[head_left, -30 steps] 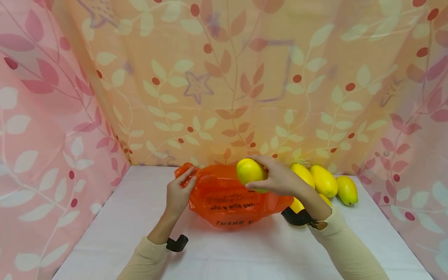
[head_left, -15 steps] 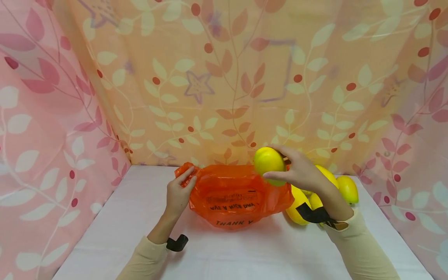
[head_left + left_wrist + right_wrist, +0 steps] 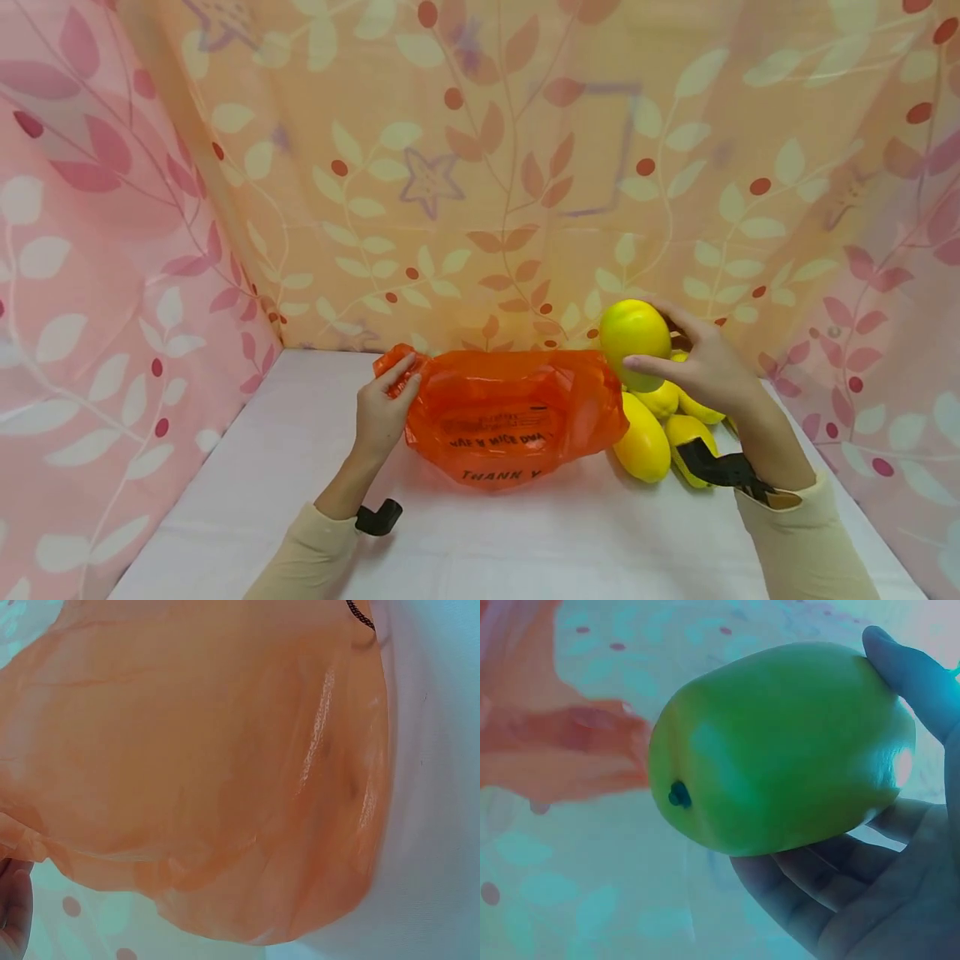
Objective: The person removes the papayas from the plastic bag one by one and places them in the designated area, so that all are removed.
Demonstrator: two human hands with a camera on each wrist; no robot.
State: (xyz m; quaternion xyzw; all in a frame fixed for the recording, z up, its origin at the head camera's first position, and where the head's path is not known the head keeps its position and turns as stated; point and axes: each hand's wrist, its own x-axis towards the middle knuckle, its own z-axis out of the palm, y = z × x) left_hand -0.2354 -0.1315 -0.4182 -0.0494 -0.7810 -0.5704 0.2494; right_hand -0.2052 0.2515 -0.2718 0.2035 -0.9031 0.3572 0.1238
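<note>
An orange-red plastic bag with black print lies on the white table. Its upper left corner is pinched by my left hand, thumb and fingers on the plastic. In the left wrist view the bag fills most of the frame, with only some fingers showing at the lower left. My right hand holds a yellow-green mango in the air, just past the bag's right end. The right wrist view shows this mango between thumb and fingers, its dark stem end facing away from the palm.
Several yellow mangoes lie right of the bag, among them a front mango close to it; my right arm partly covers others. Patterned cloth walls stand behind and at both sides of the white table.
My right hand has carried the mango rightward and slightly up, from over the bag to above the other mangoes. The left hand keeps its place on the bag.
</note>
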